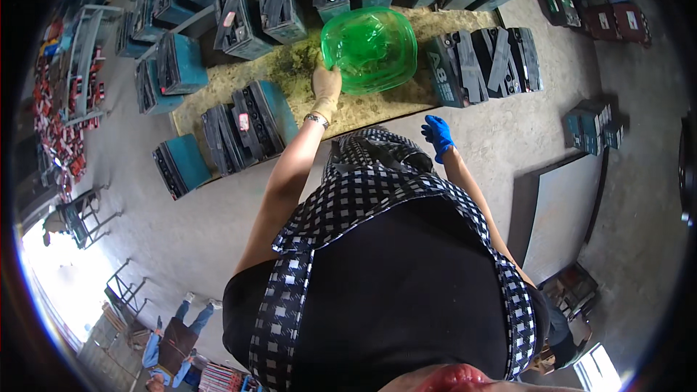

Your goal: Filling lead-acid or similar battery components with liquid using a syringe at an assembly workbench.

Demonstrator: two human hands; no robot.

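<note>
My left hand (pixel 327 90), in a pale glove, grips the near-left rim of a translucent green plastic basin (pixel 372 83). The basin rests on a stained yellowish work table (pixel 254 72). Glints show inside it, but I cannot tell whether it holds liquid. Wearing a blue glove, my right hand (pixel 440 139) hangs just off the table's near edge, apart from the basin. Its fingers are curled in, and nothing shows in them. Several teal and black block batteries surround the basin, including a group (pixel 243 127) at the left and another (pixel 485 65) at the right.
More batteries (pixel 279 3) line the table's far side. A metal rack (pixel 83 65) stands at the far left beside piled red items (pixel 62 127). Stacked boxes (pixel 589 127) and a flat grey panel (pixel 570 199) are on the right. Another person (pixel 178 341) is at lower left.
</note>
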